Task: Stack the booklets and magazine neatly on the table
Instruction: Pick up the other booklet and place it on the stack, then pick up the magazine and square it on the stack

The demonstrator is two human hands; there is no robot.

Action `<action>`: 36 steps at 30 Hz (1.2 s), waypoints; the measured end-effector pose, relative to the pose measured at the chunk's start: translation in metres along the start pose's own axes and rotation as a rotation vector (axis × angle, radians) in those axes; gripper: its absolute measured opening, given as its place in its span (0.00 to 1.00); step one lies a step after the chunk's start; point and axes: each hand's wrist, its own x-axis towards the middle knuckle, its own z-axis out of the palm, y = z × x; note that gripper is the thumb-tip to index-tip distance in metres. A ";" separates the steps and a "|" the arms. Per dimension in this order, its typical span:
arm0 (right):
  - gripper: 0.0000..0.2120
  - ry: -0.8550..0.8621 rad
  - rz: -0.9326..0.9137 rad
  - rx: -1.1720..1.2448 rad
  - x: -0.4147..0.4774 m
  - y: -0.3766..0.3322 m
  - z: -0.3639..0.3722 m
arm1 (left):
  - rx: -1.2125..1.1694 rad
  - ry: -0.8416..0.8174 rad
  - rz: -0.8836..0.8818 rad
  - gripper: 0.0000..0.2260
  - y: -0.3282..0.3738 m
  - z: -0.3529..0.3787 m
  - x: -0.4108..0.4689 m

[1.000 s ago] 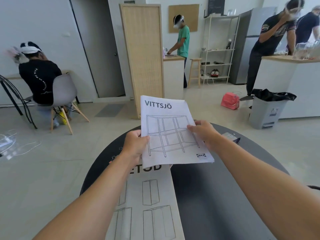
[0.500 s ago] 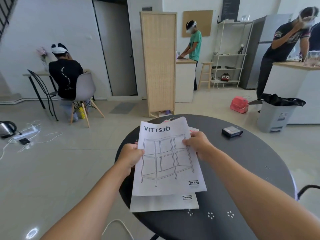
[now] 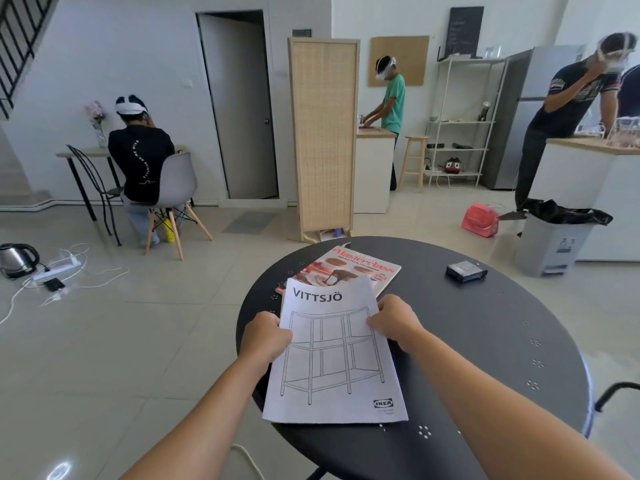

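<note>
White booklet (image 3: 334, 358), pinched at its side edges by left hand (image 3: 265, 337) and right hand (image 3: 394, 322), wants squaring before settling onto the magazine (image 3: 360, 268) on the surface (image 3: 485, 341).

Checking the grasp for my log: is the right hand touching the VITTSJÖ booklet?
Touching. The head view shows the right hand pinching the VITTSJÖ booklet at its right edge.
</note>
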 end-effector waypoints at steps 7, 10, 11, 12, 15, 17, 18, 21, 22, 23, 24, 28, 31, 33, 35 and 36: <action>0.19 -0.051 0.022 -0.095 0.001 0.000 -0.002 | 0.203 0.038 0.040 0.04 0.003 0.007 0.007; 0.19 -0.069 0.028 -0.121 -0.001 0.001 -0.003 | 0.238 0.018 0.049 0.02 0.003 0.006 0.007; 0.19 -0.079 0.035 -0.111 -0.002 0.002 -0.003 | 0.230 0.023 0.046 0.06 0.002 0.006 0.008; 0.19 -0.090 0.045 -0.090 -0.002 0.004 -0.004 | 0.225 0.026 0.047 0.09 0.002 0.005 0.007; 0.18 -0.110 0.070 -0.018 -0.002 0.007 -0.006 | 0.223 0.019 0.047 0.12 0.001 0.004 0.007; 0.18 -0.083 0.060 -0.017 -0.001 0.007 -0.008 | 0.251 0.025 0.060 0.11 0.002 0.003 0.008; 0.18 -0.059 0.044 -0.037 0.000 0.007 -0.009 | 0.266 0.044 0.072 0.11 0.003 0.002 0.010; 0.16 0.021 -0.001 -0.089 0.005 0.003 -0.018 | 0.274 0.098 0.098 0.12 0.007 -0.003 0.020; 0.15 0.046 -0.017 -0.102 0.007 0.002 -0.022 | 0.260 0.107 0.110 0.10 0.010 -0.005 0.024; 0.13 0.065 -0.033 -0.110 0.010 0.001 -0.026 | 0.247 0.110 0.116 0.07 0.012 -0.007 0.028; 0.10 0.078 -0.051 -0.115 0.013 0.001 -0.030 | 0.241 0.114 0.125 0.05 0.014 -0.008 0.034; 0.10 0.100 -0.098 -0.150 0.025 -0.003 -0.041 | 0.235 0.125 0.148 0.05 0.025 -0.010 0.054; 0.08 0.098 -0.110 -0.215 0.041 -0.005 -0.043 | 0.243 0.122 0.137 0.12 0.034 -0.006 0.072; 0.13 0.104 -0.124 -0.256 0.052 -0.007 -0.043 | 0.255 0.103 0.135 0.10 0.042 -0.003 0.085; 0.15 0.106 -0.153 -0.295 0.064 -0.008 -0.041 | 0.272 0.082 0.145 0.06 0.050 0.002 0.098; 0.15 0.111 -0.172 -0.317 0.071 -0.009 -0.040 | 0.282 0.070 0.152 0.05 0.053 0.005 0.105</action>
